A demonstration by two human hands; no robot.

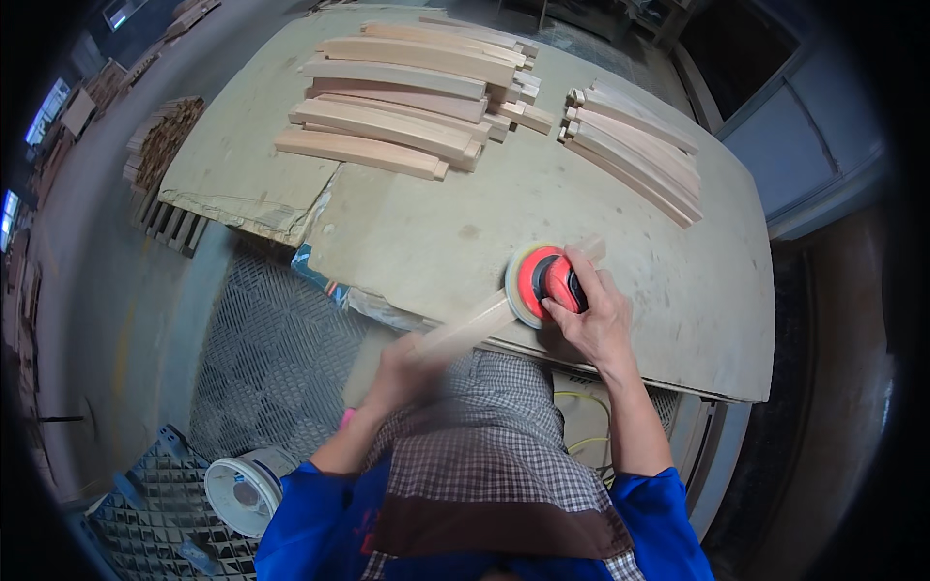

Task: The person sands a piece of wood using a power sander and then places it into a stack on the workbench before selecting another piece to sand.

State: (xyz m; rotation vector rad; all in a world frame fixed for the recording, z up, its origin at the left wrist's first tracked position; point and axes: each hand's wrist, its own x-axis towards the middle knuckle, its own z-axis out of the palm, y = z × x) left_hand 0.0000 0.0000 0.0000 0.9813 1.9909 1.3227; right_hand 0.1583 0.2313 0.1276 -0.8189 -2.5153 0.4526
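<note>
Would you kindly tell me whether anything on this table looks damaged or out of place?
Yes, the table looks damaged: left of the sander, its near edge is ragged rather than straight, and a jagged seam runs into the top toward the larger wood pile.

The right hand (603, 315) holds a round red-and-black sander (541, 281) against a pale wooden strip (472, 329) gripped by the blurred left hand (395, 373); curved wooden pieces (387, 77) lie stacked on the beige worktop (426, 223).
</note>
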